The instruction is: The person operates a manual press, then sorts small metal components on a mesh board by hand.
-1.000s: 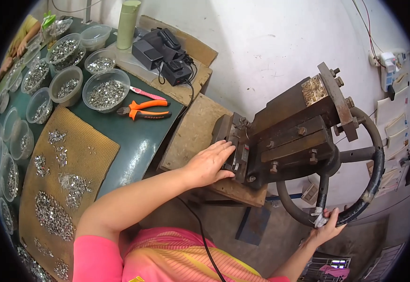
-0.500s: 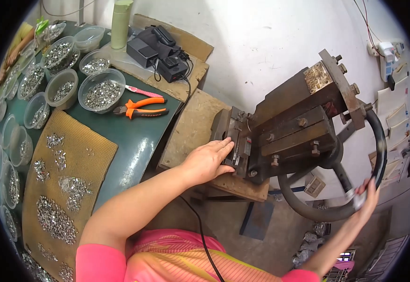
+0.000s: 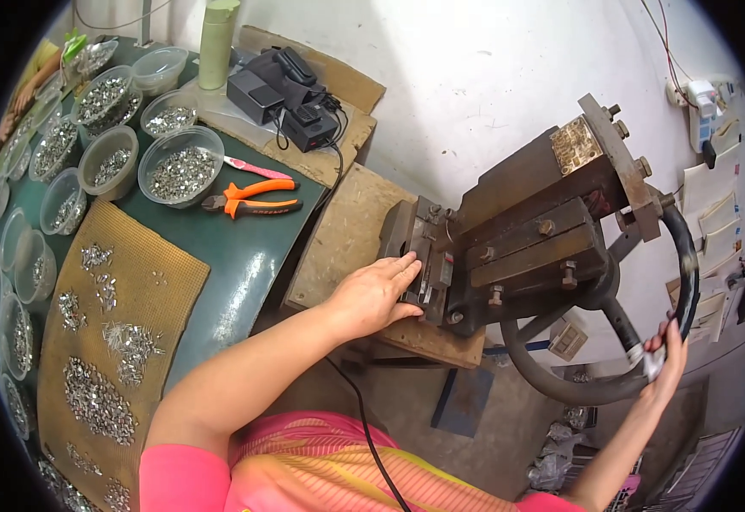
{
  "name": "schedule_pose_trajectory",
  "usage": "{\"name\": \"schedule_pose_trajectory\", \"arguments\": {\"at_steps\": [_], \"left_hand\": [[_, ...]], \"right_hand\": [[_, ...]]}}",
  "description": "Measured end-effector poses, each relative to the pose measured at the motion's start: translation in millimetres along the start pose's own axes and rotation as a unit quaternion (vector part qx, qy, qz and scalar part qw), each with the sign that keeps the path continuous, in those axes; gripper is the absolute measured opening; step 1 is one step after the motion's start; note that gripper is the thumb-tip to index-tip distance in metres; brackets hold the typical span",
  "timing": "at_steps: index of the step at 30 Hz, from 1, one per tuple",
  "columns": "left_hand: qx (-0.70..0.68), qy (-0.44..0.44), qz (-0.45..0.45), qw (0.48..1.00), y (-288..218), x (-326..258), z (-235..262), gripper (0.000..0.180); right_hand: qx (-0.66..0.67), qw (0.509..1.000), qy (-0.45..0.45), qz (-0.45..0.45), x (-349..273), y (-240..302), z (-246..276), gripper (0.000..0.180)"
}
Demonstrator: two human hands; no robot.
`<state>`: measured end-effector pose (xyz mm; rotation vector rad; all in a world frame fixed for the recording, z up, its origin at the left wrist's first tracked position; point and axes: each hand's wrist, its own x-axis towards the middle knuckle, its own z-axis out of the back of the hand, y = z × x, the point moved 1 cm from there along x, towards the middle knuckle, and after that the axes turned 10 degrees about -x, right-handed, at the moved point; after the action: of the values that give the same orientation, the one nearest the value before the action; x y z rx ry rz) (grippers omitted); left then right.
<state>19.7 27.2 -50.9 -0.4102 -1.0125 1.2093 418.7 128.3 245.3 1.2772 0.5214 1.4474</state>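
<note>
A heavy brown metal hand press point(image 3: 526, 230) stands on a wooden board point(image 3: 347, 247) at the table's right end. My left hand point(image 3: 372, 294) rests against the press's front die block point(image 3: 424, 260), fingers stretched onto it; whether it holds a small part is hidden. My right hand point(image 3: 664, 363) grips the rim of the press's black wheel point(image 3: 611, 388) at its lower right, where white tape is wound.
Several clear bowls of small silver metal parts point(image 3: 180, 166) stand on the green table point(image 3: 244, 264). Orange pliers point(image 3: 253, 200) lie beside them. A brown mat point(image 3: 108, 341) carries heaps of parts. Black power adapters point(image 3: 283, 94) sit on cardboard at the back. A black cable point(image 3: 364, 427) hangs down.
My right hand has swung the wheel's rim up and then back down to the lower right. My left hand stays at the die block.
</note>
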Motion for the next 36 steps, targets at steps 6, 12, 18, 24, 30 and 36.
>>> {"name": "schedule_pose_trajectory", "arguments": {"at_steps": [6,12,18,24,30,36], "left_hand": [[0.034,-0.021,0.002,0.999,2.7,-3.6,-1.6,0.074],[0.023,-0.023,-0.010,0.999,3.5,-5.1,-0.3,0.074],[0.023,-0.017,-0.001,1.000,1.0,-1.8,-5.2,0.074],[0.027,-0.019,0.014,0.999,1.2,-6.7,-0.1,0.074],[0.007,-0.023,-0.002,1.000,-0.8,-5.0,-7.5,0.074],[0.032,-0.096,0.027,0.995,-29.6,9.3,-11.6,0.079]], "right_hand": [[0.024,0.998,-0.013,0.059,-27.4,-5.3,-21.9,0.020],[0.101,0.979,-0.135,0.112,-109.0,-91.7,-53.1,0.030],[0.031,0.999,0.015,0.031,-14.4,-10.8,1.8,0.036],[0.054,0.994,-0.026,0.090,-38.4,-23.5,-24.4,0.028],[0.105,0.974,-0.165,0.112,-106.9,-85.3,-51.4,0.031],[0.081,0.990,-0.082,0.083,-65.1,-40.4,-21.6,0.026]]}}
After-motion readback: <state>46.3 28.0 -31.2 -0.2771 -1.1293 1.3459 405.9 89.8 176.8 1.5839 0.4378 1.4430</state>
